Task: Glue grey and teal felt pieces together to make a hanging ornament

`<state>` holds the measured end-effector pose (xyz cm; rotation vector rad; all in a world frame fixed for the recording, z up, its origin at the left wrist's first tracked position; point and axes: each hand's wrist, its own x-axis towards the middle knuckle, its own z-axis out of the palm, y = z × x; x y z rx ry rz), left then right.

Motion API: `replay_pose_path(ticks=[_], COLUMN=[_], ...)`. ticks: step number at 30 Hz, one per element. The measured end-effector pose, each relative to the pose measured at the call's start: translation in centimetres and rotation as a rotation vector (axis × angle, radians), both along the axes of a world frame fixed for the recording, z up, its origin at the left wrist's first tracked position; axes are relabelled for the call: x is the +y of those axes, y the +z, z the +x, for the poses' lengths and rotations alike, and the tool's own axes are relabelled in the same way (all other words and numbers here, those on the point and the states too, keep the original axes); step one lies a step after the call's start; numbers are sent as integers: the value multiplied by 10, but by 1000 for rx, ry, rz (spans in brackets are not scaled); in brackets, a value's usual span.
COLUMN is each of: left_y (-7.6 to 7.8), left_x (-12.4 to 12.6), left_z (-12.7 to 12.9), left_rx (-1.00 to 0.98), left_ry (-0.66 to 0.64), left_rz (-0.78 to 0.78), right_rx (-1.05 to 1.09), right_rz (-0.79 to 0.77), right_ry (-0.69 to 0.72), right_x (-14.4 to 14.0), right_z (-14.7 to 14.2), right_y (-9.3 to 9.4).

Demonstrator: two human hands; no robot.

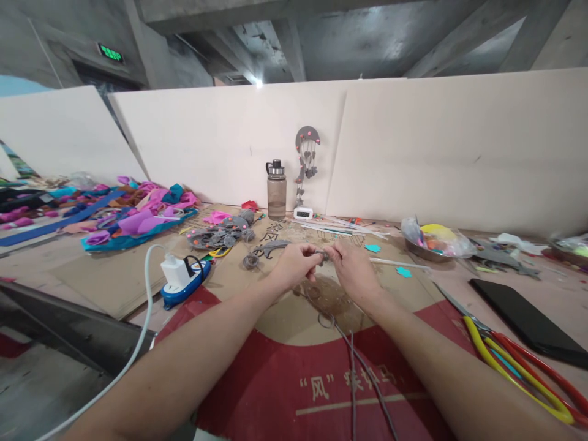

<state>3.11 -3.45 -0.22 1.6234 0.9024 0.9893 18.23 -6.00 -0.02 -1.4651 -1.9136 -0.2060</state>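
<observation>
Here, my left hand (294, 264) and right hand (351, 269) meet fingertip to fingertip, both pinched shut on a small grey piece (323, 255) held between them just above the cardboard (285, 315); I cannot tell its exact shape. Just below the fingers, grey wires (353, 361) trail toward me across the red printed sheet (275, 380). Just left of the left fingers lie a coil (250, 261) and a curved grey cutout (274, 247), and further left a heap of grey felt (220, 233). Nearer me on that side sits a blue power strip (186, 283) with a white charger (172, 269) plugged in. Beyond the fingers stand a bottle (276, 190) and a small clock (303, 213). Right of the right fingers are teal bits (404, 271), a bowl (429, 242), scissors (514, 361) and a black slab (528, 321).
</observation>
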Motion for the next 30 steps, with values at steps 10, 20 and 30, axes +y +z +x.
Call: replay_pose_path(ticks=[10, 20, 30], left_y=[-7, -6, 2], left_x=[8, 7, 0], left_z=[-1, 0, 1], left_rx=[-111, -153, -223], left_ry=[-5, -30, -90], left_rz=[-81, -135, -122], right_rx=[283, 306, 586], right_rz=[-42, -47, -125], right_ry=[165, 168, 163], right_x=[-2, -5, 3], right_z=[0, -2, 1], right_y=[-3, -1, -7])
